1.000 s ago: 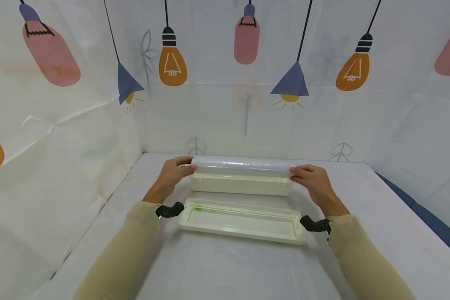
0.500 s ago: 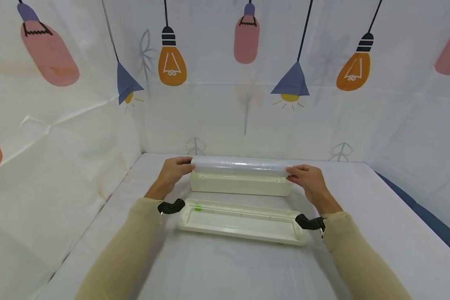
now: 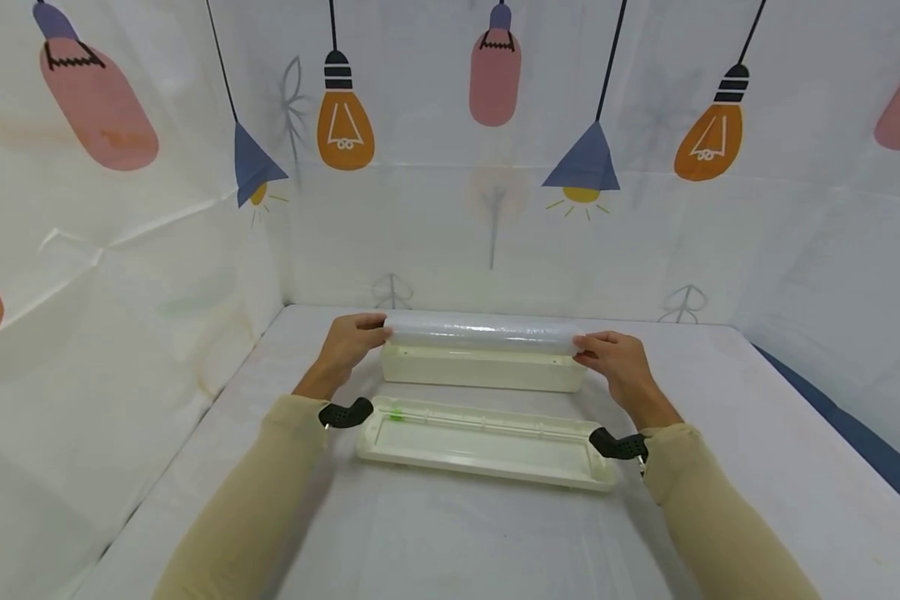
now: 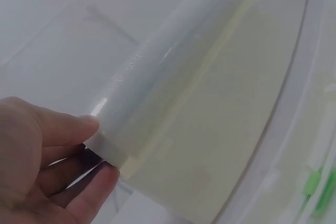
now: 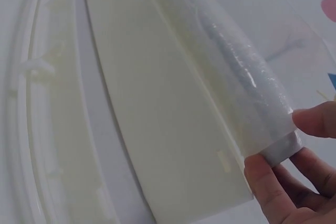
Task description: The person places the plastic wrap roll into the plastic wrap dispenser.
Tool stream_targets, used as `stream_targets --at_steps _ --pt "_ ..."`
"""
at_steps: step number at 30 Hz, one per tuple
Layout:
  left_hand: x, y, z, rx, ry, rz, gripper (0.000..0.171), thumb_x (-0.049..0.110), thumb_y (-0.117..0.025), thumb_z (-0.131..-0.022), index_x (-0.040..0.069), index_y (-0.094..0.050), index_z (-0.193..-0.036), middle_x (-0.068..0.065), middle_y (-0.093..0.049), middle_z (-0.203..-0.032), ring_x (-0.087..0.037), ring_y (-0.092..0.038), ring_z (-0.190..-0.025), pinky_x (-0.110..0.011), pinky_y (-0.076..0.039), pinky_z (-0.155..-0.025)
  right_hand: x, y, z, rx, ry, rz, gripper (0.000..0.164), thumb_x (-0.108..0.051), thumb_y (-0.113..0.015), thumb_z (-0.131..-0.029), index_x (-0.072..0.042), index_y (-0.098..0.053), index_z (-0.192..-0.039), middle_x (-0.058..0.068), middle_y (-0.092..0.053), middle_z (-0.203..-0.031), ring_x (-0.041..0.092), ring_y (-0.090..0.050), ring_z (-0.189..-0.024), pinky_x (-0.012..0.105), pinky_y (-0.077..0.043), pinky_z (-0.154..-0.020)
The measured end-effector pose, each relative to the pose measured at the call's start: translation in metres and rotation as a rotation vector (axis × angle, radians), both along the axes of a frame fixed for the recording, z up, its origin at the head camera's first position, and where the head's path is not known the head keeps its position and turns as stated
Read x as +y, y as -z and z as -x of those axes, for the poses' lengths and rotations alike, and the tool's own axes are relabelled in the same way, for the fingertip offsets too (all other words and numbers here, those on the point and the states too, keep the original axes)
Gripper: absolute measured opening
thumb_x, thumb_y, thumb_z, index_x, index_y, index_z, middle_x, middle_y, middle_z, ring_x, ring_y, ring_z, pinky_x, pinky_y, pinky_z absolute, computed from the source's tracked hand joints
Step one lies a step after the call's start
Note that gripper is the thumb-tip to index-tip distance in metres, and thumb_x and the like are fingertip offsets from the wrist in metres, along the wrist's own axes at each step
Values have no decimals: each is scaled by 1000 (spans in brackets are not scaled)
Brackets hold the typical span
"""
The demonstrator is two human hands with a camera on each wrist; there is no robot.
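Note:
A clear, shiny roll of cling film point(image 3: 483, 330) lies level above the cream-coloured long box point(image 3: 483, 371), which is open at the top. My left hand point(image 3: 345, 346) pinches the roll's left end; in the left wrist view the thumb point(image 4: 84, 124) presses on top and fingers curl beneath the end. At the other end my right hand point(image 3: 621, 367) holds the roll the same way, and the right wrist view shows a bare core end point(image 5: 283, 148) between thumb and fingers. How far the roll sits inside the box is hidden.
In front of the box lies its cream lid point(image 3: 487, 446), inner side up, with a small green piece point(image 3: 396, 414) near its left end. All rests on a white-covered table point(image 3: 450, 542). A white sheet printed with lamps point(image 3: 450, 225) hangs behind and at the sides.
My right hand has shifted slightly left along the roll's end. The left hand, roll, box and lid look nearly unmoved.

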State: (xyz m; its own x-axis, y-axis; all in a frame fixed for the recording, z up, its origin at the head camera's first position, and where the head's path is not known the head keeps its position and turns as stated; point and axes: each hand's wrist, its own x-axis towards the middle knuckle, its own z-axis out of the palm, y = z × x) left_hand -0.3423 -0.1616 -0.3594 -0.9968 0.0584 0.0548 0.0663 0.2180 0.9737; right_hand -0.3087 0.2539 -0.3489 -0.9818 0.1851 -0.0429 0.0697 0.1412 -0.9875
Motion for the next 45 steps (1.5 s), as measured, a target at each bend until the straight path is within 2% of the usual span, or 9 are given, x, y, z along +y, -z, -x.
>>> stream_targets --at_steps 11,22,30,37,41,45 --pt "2 0 -1 11 -7 23 49 16 -70 -96 -2 -57 -139 -21 -59 -137 -33 -54 -127 -46 -38 -111 4 2 1 -6 0 4 38 -16 -68 -97 11 -58 -122 13 -59 -116 8 -68 -85 25 -55 -87" --pt "1 1 -1 34 -20 89 45 16 -70 -96 0 -60 -137 -18 -62 -134 -32 -57 -124 -46 -42 -107 4 1 -1 2 -29 14 33 -15 -69 -96 10 -62 -116 11 -60 -113 11 -69 -87 23 -56 -84" --pt "-1 -1 -1 12 -43 98 41 15 -68 -95 3 -63 -134 -16 -63 -133 -32 -59 -121 -48 -40 -109 3 0 1 2 -38 -35 40 -18 -68 -97 12 -58 -121 17 -57 -121 11 -68 -89 22 -55 -85" --pt "-1 0 -2 19 -64 101 36 13 -67 -94 0 -67 -128 -18 -64 -130 -33 -65 -114 -46 -45 -105 3 2 0 -19 -47 -55 39 -19 -67 -98 11 -58 -122 16 -58 -121 15 -69 -96 23 -54 -88" --pt "-1 1 -3 21 -71 106 31 12 -66 -96 -1 -69 -124 -18 -65 -127 -33 -66 -112 -45 -47 -103 3 3 0 -29 -55 -93 41 -20 -67 -99 10 -58 -124 16 -59 -121 13 -68 -94 28 -52 -94" --pt "0 1 -3 37 -64 118 31 12 -64 -97 -2 -68 -124 -19 -65 -126 -33 -65 -112 -45 -48 -102 2 3 -1 -15 -58 -119 41 -19 -66 -99 11 -57 -125 16 -60 -120 11 -67 -91 26 -53 -92"
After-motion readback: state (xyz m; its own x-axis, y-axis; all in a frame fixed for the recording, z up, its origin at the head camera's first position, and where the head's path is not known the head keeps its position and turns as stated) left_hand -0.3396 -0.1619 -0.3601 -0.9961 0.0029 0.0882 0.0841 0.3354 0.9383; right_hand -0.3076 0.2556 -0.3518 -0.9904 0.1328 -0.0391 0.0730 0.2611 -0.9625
